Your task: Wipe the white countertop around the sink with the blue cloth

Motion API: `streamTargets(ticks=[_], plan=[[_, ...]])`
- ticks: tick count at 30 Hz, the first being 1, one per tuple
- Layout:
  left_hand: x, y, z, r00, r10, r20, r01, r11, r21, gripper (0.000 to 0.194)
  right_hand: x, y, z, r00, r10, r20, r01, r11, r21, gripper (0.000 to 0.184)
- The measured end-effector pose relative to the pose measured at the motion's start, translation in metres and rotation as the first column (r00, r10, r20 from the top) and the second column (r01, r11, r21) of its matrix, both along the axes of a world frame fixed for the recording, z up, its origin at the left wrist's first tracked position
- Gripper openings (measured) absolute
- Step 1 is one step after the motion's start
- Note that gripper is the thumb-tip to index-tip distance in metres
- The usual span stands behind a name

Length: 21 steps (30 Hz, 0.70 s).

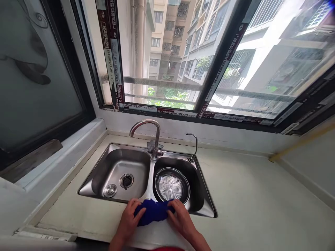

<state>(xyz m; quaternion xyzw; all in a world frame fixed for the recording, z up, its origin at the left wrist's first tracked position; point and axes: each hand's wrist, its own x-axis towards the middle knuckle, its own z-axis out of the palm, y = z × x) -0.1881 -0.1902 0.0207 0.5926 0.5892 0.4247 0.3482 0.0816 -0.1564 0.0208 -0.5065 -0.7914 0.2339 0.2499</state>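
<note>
A dark blue cloth [153,212] is stretched between my two hands at the front rim of a double-bowl steel sink [150,174]. My left hand [131,213] grips its left end, thumb on the near side. On the right end, my right hand [180,215] pinches the fabric between thumb and fingers. Just beyond the cloth, a round perforated metal colander [170,187] sits in the right bowl. In the left bowl lie an open drain [126,181] and a loose strainer plug [110,190].
A curved faucet [158,139] rises behind the sink's middle, with a thin second spout [196,144] to its right. The pale countertop [251,195] extends right. A black-framed window [167,112] stands behind, and a yellow pipe [300,144] runs along the right wall.
</note>
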Motion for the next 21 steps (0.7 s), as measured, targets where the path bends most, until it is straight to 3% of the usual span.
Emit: streamTargets(ticks=[3,6,9,11,13,18,21], plan=[[-0.007,0.002,0.02,0.985,0.111,0.131,-0.094,0.987,-0.128,0.054,0.0,0.005,0.016,0.985,-0.038,-0.165,0.043,0.999,0.022,0.018],[-0.014,0.001,0.037,0.951,0.173,0.255,-0.103,0.958,-0.267,0.06,-0.006,0.009,0.038,0.962,-0.071,-0.264,0.072,0.997,-0.005,0.024],[-0.016,0.0,0.042,0.787,0.308,0.535,-0.036,0.888,-0.459,0.063,-0.014,0.013,0.057,0.937,-0.123,-0.327,0.095,0.99,-0.099,0.03],[-0.016,-0.002,0.033,0.667,0.413,0.619,-0.012,0.838,-0.546,0.066,-0.019,0.017,0.06,0.926,-0.155,-0.344,0.09,0.976,-0.196,0.035],[-0.014,-0.007,0.016,0.61,0.484,0.628,-0.056,0.816,-0.575,0.066,-0.022,0.02,0.052,0.942,-0.165,-0.293,0.079,0.956,-0.283,0.04],[-0.008,-0.023,-0.021,0.617,0.53,0.581,-0.108,0.789,-0.605,0.079,-0.023,0.017,0.017,0.991,-0.121,-0.05,0.098,0.94,-0.326,0.045],[-0.002,-0.028,-0.026,0.635,0.438,0.636,-0.089,0.86,-0.503,0.083,-0.022,0.009,0.008,0.992,-0.122,-0.024,0.107,0.937,-0.332,0.046]])
